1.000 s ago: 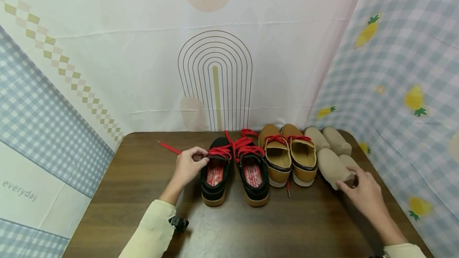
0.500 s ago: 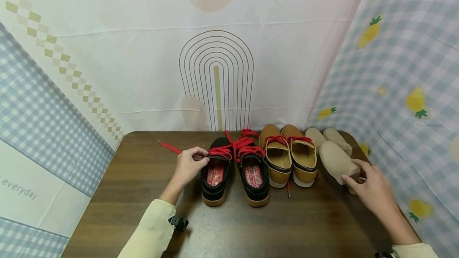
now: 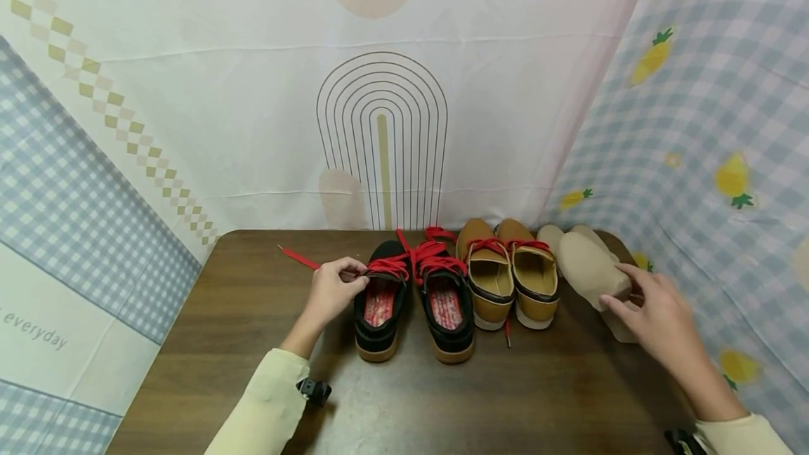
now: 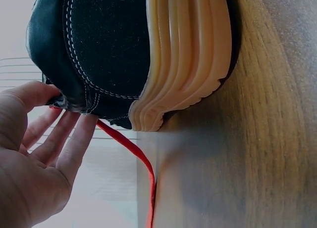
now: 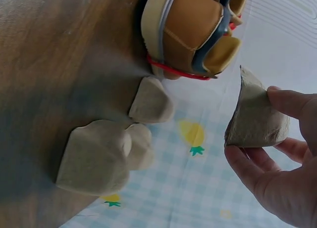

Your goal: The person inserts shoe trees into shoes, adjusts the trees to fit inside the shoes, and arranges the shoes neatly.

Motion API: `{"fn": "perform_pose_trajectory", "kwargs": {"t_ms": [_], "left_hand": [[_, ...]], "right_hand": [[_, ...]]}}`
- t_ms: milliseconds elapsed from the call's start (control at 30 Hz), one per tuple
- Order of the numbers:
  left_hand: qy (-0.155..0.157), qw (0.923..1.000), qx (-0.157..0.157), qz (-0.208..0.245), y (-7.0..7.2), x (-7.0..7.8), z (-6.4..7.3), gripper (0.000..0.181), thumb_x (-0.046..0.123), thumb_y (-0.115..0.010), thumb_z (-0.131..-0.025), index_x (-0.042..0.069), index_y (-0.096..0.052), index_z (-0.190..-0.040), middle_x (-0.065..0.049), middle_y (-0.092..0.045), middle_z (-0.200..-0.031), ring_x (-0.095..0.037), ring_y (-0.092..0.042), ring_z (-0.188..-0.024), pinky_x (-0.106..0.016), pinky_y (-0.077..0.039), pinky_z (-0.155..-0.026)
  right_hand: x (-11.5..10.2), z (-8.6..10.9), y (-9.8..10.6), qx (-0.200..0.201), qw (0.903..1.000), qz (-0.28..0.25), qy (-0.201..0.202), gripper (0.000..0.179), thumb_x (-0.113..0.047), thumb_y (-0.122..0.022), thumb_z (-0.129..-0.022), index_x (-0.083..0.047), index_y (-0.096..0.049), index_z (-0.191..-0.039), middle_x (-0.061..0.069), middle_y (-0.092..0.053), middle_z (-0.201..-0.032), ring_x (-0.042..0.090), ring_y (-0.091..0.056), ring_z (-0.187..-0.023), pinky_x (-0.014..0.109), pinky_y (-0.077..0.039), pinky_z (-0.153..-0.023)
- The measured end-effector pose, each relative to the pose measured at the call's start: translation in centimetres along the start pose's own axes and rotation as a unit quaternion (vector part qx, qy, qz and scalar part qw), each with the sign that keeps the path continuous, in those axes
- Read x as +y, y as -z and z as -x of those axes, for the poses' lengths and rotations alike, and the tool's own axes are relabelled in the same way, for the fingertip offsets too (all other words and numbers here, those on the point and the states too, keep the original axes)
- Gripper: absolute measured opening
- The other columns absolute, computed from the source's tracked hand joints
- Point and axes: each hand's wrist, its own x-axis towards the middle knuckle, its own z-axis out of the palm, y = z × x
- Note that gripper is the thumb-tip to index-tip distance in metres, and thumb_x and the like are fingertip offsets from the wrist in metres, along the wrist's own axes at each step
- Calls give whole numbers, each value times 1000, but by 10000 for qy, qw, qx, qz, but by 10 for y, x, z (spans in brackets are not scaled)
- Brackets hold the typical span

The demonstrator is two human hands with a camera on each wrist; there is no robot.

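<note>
At the left black shoe (image 3: 377,343), my left hand (image 3: 333,292) pinches the edge of the opening near the red laces (image 3: 392,267). In the left wrist view the thumb and fingers take that black shoe (image 4: 106,40) by its upper side. A second black shoe (image 3: 451,343) with red laces stands to its right. My right hand (image 3: 660,321) grips the wide end of a beige moulded shoe insert (image 3: 589,267), raised off the table. The right wrist view shows this insert (image 5: 260,114) between thumb and fingers, its underside partly hidden.
Two tan shoes (image 3: 537,304) with red laces stand between the black pair and the inserts. Several more beige inserts (image 5: 96,159) lie on the wooden table (image 3: 404,406). One loose lace end (image 3: 297,258) lies left of my left hand. Patterned cloth (image 3: 682,160) hangs behind and beside.
My right hand has lifted the beige insert from the near row and carried it up and away from me, over the far inserts. My left hand has stayed at the black shoe.
</note>
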Motion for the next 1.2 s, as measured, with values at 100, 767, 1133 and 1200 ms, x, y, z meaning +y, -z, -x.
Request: {"fn": "perform_pose_trajectory", "kwargs": {"t_ms": [100,767,1133,1200], "left_hand": [[38,10000,-19,-38,0,0,1,10,6,-81,-85,9,-77,-94,-7,-77,-87,-17,-73,-79,-23,-55,-68],[75,9999,-45,-58,2,0,-1,10,8,-80,-85,8,-77,-94,-8,-77,-86,-18,-73,-78,-23,-53,-61],[149,9999,-72,-1,1,0,0,11,7,-81,-85,8,-77,-95,-8,-77,-87,-18,-73,-79,-23,-53,-61],[171,9998,-69,-3,1,0,0,11,7,-81,-84,8,-77,-95,-8,-77,-87,-19,-73,-79,-23,-53,-62]], "right_hand": [[-5,-3,2,23,9999,-20,140,64,-17,-90,-79,3,-62,-133,21,-56,-99,37,-56,-88,34,-45,-71],[-44,-14,-22,-50,9943,-792,707,61,-7,-90,-78,-3,-65,-133,9,-59,-104,4,-58,-89,-1,-44,-78],[-69,-20,-37,-279,9902,-858,1070,63,-12,-91,-77,-6,-65,-134,6,-62,-105,19,-64,-88,22,-57,-74],[-75,-22,-39,-298,9890,-935,1106,63,-11,-91,-77,-6,-65,-134,5,-62,-103,18,-62,-86,23,-56,-72]]}}
